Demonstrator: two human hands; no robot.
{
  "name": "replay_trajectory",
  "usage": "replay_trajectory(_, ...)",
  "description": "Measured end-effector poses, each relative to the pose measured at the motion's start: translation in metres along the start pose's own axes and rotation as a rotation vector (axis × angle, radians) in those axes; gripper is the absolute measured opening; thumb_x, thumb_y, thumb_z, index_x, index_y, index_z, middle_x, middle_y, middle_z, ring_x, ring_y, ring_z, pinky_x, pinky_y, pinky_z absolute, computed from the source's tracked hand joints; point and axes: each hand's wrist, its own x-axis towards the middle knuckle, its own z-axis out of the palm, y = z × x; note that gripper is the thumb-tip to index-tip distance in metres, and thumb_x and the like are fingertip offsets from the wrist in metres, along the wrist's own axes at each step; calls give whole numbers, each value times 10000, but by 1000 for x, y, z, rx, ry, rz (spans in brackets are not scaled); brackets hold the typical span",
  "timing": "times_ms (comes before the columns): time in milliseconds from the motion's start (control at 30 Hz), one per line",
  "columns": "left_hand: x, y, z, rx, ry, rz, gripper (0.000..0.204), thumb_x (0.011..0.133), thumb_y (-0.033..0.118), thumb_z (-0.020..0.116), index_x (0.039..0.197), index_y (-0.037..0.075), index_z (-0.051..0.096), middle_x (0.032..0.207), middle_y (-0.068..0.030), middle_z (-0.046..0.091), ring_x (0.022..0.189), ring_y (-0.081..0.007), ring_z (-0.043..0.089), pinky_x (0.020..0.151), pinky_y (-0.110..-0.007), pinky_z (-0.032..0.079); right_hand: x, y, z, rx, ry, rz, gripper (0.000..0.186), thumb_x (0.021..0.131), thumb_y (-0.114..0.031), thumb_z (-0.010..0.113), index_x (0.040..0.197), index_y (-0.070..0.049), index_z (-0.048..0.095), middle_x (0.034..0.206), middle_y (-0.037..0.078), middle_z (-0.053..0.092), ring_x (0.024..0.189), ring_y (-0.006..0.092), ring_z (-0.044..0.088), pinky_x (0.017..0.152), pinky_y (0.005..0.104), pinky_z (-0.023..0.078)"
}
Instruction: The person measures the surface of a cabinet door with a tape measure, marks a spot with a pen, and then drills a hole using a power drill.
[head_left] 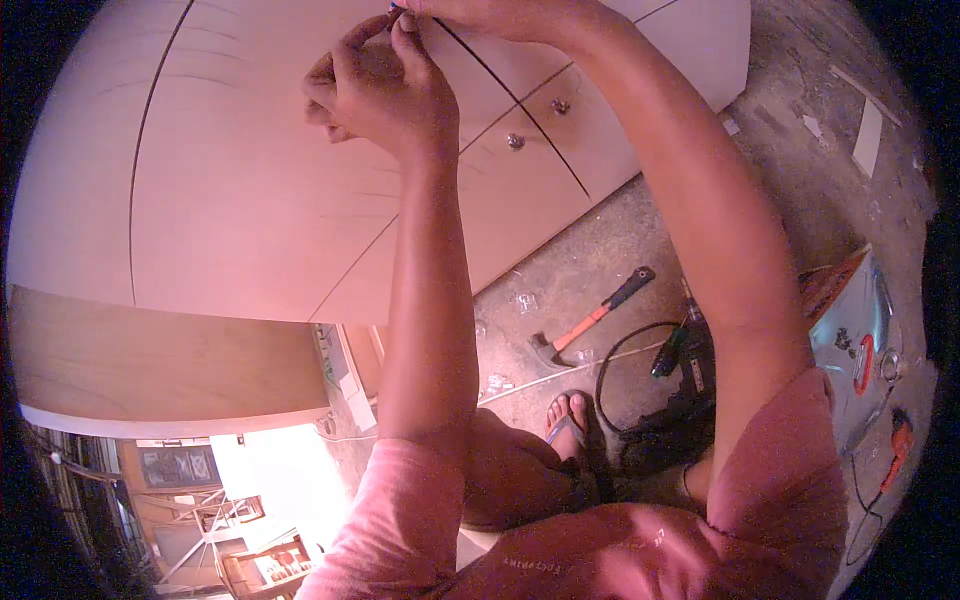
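Both my arms reach up to the front of a pale cabinet [250,200] with dark seams between its doors. My left hand [385,95] is closed in a pinch near the top edge of the view. Between its thumb and forefinger is a small dark thing, too small to name. My right hand [480,15] meets it there from the right; the top edge cuts it off and its fingers are hidden. Two shiny round knobs, a left one [515,142] and a right one [560,105], sit on the doors below my right forearm.
On the concrete floor [550,260] lies a hammer [590,320] with an orange and black handle. Beside my right arm are a green-handled screwdriver [668,352] and a black bag-like bulk [670,405] with a cable. An orange tool [900,445] lies far right. My sandalled foot [568,425] stands nearby.
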Motion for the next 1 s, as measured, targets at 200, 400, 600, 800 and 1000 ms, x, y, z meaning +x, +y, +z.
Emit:
replay_trajectory(200,-4,7,0,15,-1,-94,213,816,253,817,990,146,756,1041,-147,617,1115,-317,469,931,-489,360,0,3,2,13,-7,-8,202,878,-215,684,930,-20,688,732,115,678,678,240,654,680,397,512)
replay_trajectory(400,-3,2,1,-35,17,-52,226,824,253,814,1001,128,749,1056,-167,592,1105,-323,465,929,-463,376,-2,2,1,53,53,21,182,887,-187,678,923,-9,676,709,104,671,644,217,643,637,380,506)
replay_trajectory(600,-1,1,0,-26,-20,-4,217,831,238,813,1002,122,747,1056,-158,597,1109,-319,467,923,-453,394,-1,2,3,13,49,-2,181,880,-197,678,918,-20,687,708,99,678,647,225,651,648,383,515)
replay_trajectory(800,0,3,-2,-53,-28,-46,218,833,237,815,997,110,745,1049,-143,627,1123,-306,473,930,-447,404,1,2,1,2,31,-4,189,860,-214,686,903,-31,703,727,103,695,676,238,677,679,395,528)
replay_trajectory(1000,1,2,0,-155,-86,-94,235,830,254,821,995,105,743,1042,-144,640,1137,-308,474,931,-448,402,1,4,2,-5,52,-8,183,847,-204,685,890,-28,711,739,121,702,684,260,682,673,395,531)
